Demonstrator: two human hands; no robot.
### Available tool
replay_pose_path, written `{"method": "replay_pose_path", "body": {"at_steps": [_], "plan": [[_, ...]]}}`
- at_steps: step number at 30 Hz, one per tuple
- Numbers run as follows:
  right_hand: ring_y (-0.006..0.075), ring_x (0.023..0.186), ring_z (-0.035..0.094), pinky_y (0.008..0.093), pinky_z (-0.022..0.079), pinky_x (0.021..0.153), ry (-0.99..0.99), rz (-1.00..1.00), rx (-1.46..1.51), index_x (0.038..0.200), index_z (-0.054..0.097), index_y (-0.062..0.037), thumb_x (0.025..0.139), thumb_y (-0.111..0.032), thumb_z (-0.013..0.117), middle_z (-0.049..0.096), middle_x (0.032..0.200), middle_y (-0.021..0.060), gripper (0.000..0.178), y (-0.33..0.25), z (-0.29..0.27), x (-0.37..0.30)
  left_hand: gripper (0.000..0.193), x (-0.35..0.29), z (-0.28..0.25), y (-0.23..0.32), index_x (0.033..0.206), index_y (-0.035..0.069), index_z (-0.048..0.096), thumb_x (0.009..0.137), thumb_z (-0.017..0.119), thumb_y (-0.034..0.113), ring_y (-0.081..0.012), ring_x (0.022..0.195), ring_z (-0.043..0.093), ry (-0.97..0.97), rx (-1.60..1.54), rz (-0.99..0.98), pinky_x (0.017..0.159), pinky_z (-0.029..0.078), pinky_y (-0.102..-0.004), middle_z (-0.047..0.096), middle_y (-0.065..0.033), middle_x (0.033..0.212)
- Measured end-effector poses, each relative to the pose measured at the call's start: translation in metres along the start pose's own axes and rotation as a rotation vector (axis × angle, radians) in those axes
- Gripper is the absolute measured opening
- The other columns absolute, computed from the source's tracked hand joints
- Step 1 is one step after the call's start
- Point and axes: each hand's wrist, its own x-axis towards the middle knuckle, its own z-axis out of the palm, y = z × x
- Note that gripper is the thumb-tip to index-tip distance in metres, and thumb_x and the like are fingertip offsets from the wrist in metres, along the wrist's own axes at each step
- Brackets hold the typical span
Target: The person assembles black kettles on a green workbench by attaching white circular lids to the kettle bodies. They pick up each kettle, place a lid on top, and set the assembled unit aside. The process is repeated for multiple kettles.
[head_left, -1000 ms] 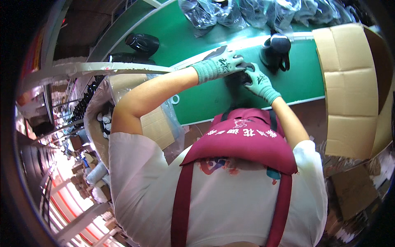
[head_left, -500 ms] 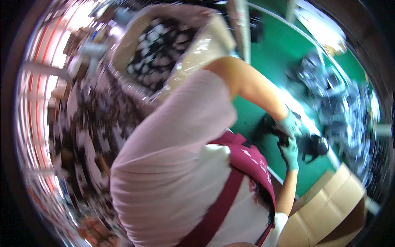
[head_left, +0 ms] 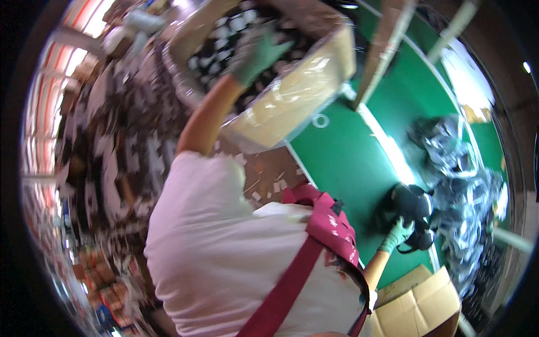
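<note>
My left hand (head_left: 254,55), in a grey-green glove, is stretched into a large open carton (head_left: 292,92) at the upper left, its fingers apart over the contents. That carton holds many small black and white pieces (head_left: 233,25); whether the fingertips touch any is blurred. My right hand (head_left: 400,233), gloved alike, grips a black rounded part (head_left: 412,202) with a strap-like loop at its lower end, on the green table (head_left: 337,163). The part's exact kind does not show, and some of my fingers are hidden against it.
Clear plastic bags with dark contents (head_left: 466,196) line the table's far right side. A flattened brown carton (head_left: 418,306) stands at the lower right. A post (head_left: 382,53) rises beside the large carton. White and brown scraps (head_left: 269,177) litter the floor.
My left hand has left the black part beside my right hand and swung up and left into the carton. My right hand stays at the black part.
</note>
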Motion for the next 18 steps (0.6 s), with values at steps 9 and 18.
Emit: {"method": "replay_pose_path", "body": {"at_steps": [9,18], "plan": [[0.0363,0.125,0.047,0.0424,0.039,0.107,0.052,-0.097,0.044,0.129,0.053,0.0046,0.083,-0.022,0.077,0.048,0.135,0.0216,0.059,-0.017,-0.003,-0.022,0.066,-0.059,0.021,0.071,0.128,0.000,0.054,0.084,0.075,0.045,-0.0396,0.099,0.063,-0.409,-0.355,-0.183,0.082,0.051,-0.0459,0.060,-0.0234,0.114],[0.0295,0.111,0.058,0.0363,0.046,0.097,-0.069,-0.422,0.369,0.117,0.062,-0.0011,0.090,-0.001,0.063,0.059,0.122,0.0156,0.027,-0.091,-0.006,-0.109,0.045,-0.093,-0.001,0.128,0.125,0.008,0.055,0.088,0.066,0.032,-0.0403,0.111,0.053,0.040,-0.204,0.106,0.095,0.046,-0.0474,0.052,-0.0205,0.130]]}}
